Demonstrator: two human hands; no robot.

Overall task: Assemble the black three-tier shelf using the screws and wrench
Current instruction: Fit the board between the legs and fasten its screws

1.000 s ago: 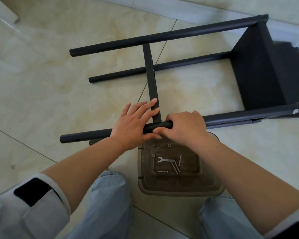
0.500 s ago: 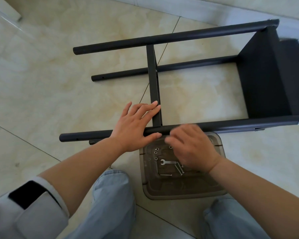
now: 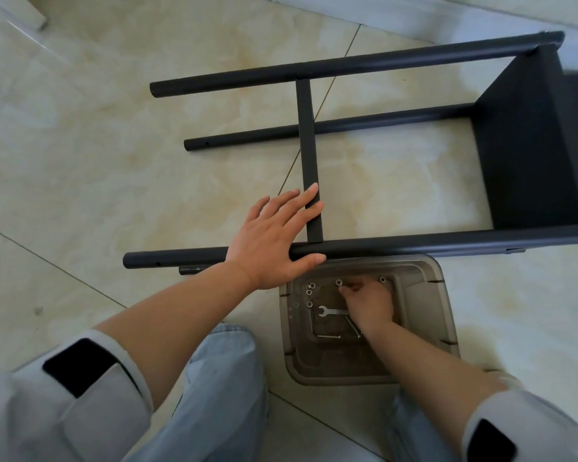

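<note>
One shelf frame (image 3: 528,155), four poles, one tray (image 3: 427,315), one wrench (image 3: 327,310), two hands; small fasteners too blurred to count.

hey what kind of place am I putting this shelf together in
Probably an indoor room at home, worked on at floor level. Glossy beige floor tiles run up to a pale wall base, the shelf frame lies on its side, and the hardware sits in a plastic bin on the floor.

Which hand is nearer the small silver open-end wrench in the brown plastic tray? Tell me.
Right. The right hand is down in the brown plastic tray, partly covering the small silver open-end wrench. The left hand rests on the black shelf tube above the tray.
</note>
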